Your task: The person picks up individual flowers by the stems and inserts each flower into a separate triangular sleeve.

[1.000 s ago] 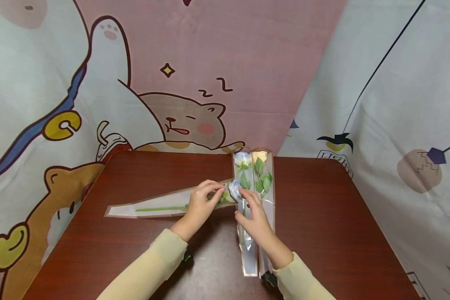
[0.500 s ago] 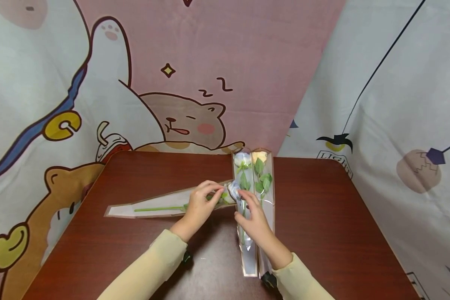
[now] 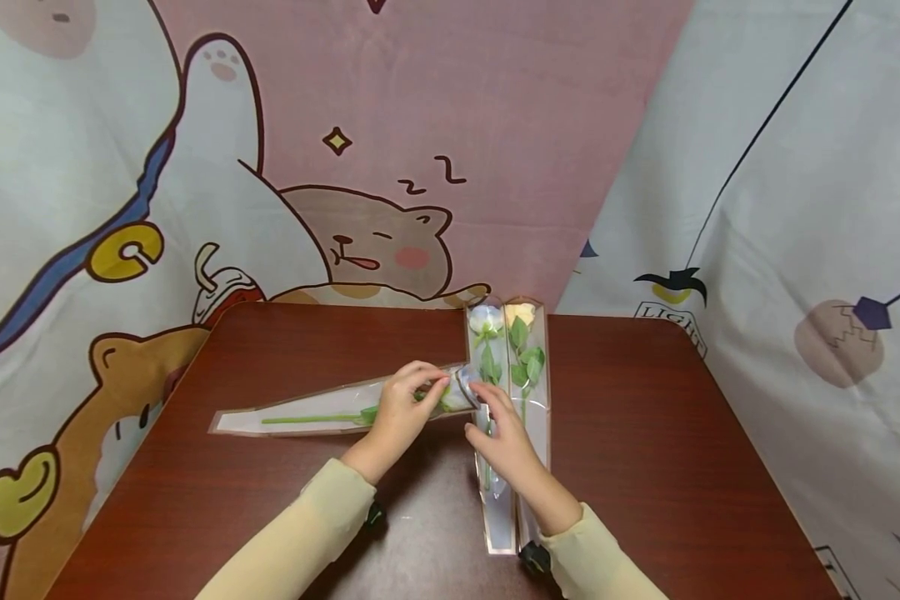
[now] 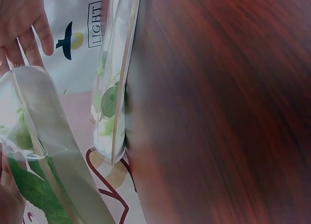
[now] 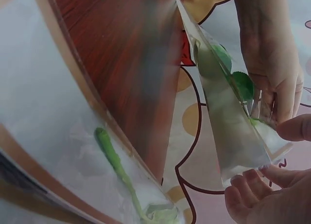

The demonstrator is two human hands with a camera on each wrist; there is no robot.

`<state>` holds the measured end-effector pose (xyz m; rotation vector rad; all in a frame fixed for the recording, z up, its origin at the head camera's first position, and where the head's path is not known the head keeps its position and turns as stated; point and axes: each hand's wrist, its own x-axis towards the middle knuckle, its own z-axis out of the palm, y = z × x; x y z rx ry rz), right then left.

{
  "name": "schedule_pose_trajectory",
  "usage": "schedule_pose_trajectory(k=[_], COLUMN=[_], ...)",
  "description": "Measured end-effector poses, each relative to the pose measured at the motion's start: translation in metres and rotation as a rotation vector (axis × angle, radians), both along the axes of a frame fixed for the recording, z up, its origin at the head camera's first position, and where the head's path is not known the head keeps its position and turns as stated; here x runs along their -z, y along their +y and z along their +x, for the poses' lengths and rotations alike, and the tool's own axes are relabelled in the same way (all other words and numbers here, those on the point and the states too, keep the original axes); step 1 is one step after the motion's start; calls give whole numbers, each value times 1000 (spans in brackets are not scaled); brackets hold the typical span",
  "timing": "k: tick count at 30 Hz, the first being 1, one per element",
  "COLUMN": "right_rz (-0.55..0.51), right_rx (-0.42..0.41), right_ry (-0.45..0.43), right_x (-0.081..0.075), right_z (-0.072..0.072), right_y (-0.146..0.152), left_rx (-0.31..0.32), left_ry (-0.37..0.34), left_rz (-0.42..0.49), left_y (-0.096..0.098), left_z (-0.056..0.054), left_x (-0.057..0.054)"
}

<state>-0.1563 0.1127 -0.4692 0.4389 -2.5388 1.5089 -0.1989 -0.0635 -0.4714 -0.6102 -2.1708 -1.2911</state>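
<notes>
A clear flower sleeve (image 3: 307,408) with a tan border lies slanted across the table, holding a single blue-white rose (image 3: 461,385) with a green stem. My left hand (image 3: 405,404) pinches the sleeve's edge near its wide mouth, thumb against index finger. On the other side, the fingertips of my right hand (image 3: 510,437) touch the rose's head at that mouth, with the thumb held apart. From the right wrist camera, green leaves (image 5: 243,85) show inside the sleeve, and the right fingers (image 5: 250,190) are at its end. The left hand covers part of the stem.
Two sleeved flowers lie side by side under the right hand: a blue-white rose (image 3: 486,321) and a yellow one (image 3: 521,314). The sleeve's mouth overlaps the nearer of them. The brown table (image 3: 645,433) backs onto a cartoon-printed cloth (image 3: 525,125).
The rose has slid left, deeper into its sleeve, its stem end nearing the narrow tip. My right hand has followed slightly left; my left hand stays in place.
</notes>
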Motion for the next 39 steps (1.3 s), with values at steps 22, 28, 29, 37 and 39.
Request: schedule_pose_trajectory(k=[22,28,29,37,39], right_rz=[2,-19,-30,-133,-160], right_rx=[206,192,193,191,194], right_ry=[-38,-126,-129,-43,-16], right_x=[5,13,13,11,10], right_z=[-6,-13,-13,-14,-14], right_y=[11,9,9,6,5], left_rx=[8,5,8,3,-7], left_ry=[29,38,35,46,59], left_rz=[9,-25,-26,-34,-46], left_y=[1,2,2,3,3], left_z=[-3,-2,-2,-2,-3], left_x=[0,0,-1,-3,-4])
